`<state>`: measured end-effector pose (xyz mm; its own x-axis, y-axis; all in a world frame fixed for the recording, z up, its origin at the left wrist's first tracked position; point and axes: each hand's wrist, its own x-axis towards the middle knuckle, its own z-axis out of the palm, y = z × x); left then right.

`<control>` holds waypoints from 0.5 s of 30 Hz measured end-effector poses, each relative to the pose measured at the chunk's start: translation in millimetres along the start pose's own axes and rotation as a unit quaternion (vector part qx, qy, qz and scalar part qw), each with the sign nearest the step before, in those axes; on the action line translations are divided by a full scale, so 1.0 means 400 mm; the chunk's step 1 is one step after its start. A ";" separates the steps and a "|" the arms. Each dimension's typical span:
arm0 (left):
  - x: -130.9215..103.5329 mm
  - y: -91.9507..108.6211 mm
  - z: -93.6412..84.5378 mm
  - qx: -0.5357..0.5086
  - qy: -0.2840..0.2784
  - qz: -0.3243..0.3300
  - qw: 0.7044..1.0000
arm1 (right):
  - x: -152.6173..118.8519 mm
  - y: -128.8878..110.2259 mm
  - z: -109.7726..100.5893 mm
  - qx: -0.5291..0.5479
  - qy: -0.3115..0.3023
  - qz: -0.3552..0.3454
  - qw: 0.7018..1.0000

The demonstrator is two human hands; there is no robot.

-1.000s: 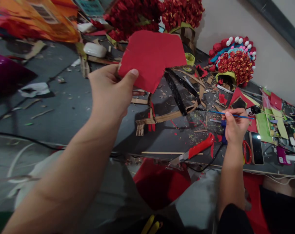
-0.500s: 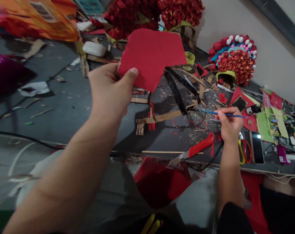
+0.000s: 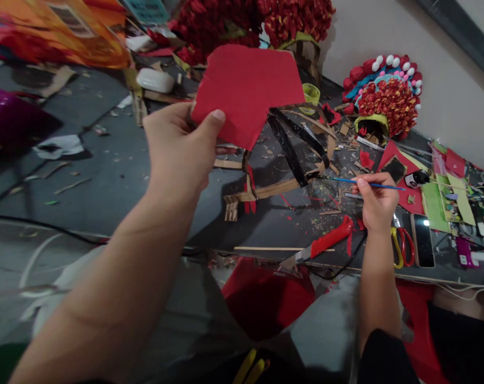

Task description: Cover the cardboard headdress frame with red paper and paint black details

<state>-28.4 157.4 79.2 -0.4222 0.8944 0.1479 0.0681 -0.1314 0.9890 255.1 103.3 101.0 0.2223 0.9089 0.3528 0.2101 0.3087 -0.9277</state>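
My left hand (image 3: 185, 144) pinches the left edge of a red sheet (image 3: 250, 90), its thumb on top, above the table. Attached at the sheet's lower right is a frame of cardboard strips (image 3: 274, 190), some covered in black (image 3: 285, 146). My right hand (image 3: 377, 200) grips a thin blue brush (image 3: 346, 182) between thumb and fingers. The brush's dark tip is at the right end of the lower cardboard strip, close to the black part; whether it touches cannot be told.
Near the front edge lie a red-handled knife (image 3: 330, 238), scissors (image 3: 402, 248) and a phone (image 3: 423, 240). A small black bottle (image 3: 417, 179) is at right. A red flowered headpiece (image 3: 389, 98) sits behind. Scraps litter the dark table (image 3: 117, 186).
The brush tip has shifted slightly right along the strip, away from the black part. My left hand and the red sheet have moved very slightly left.
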 end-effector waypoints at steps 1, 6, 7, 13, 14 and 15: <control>0.004 -0.007 0.000 -0.009 0.004 0.008 1.000 | 0.003 0.004 -0.006 -0.002 0.015 -0.005 1.000; 0.022 -0.042 0.000 -0.017 0.001 0.026 1.000 | 0.008 0.010 -0.026 -0.007 0.044 -0.050 0.998; 0.024 -0.047 -0.001 -0.016 0.001 0.024 1.000 | 0.004 0.008 -0.021 -0.006 0.028 -0.055 0.998; 0.020 -0.040 -0.001 -0.031 0.006 0.029 0.999 | 0.003 0.017 -0.005 -0.025 0.011 -0.060 0.998; 0.016 -0.034 -0.001 -0.026 0.006 0.028 0.999 | 0.007 0.021 -0.012 -0.027 0.031 -0.064 0.997; 0.013 -0.027 -0.002 -0.016 0.004 0.025 1.000 | 0.011 0.024 -0.020 -0.027 0.051 -0.069 0.996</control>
<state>-31.9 163.1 69.2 -0.4260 0.8829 0.1977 0.0598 -0.1905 0.9799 265.7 108.2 94.6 0.2819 0.8249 0.4899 0.2960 0.4109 -0.8623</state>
